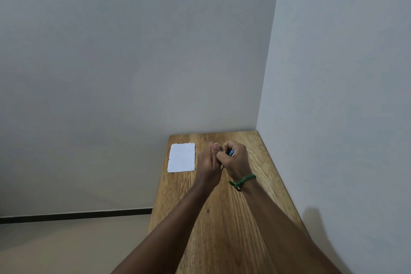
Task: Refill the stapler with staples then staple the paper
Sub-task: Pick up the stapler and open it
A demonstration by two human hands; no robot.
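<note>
Both my hands meet above the far middle of the wooden table (224, 218). My right hand (236, 160) is closed around a small blue stapler (231, 152), of which only a sliver shows between the fingers. My left hand (208, 165) presses against it from the left, its thumb and fingers pinched at the stapler's metal front; whether it holds staples is hidden. The white paper (182, 158) lies flat near the table's far left corner, left of my hands and apart from them.
The table stands in a corner, with a grey wall (333, 95) along its right edge and another behind it. Its left edge drops to a pale floor with a dark skirting line (75, 216). A green bracelet (242, 181) circles my right wrist.
</note>
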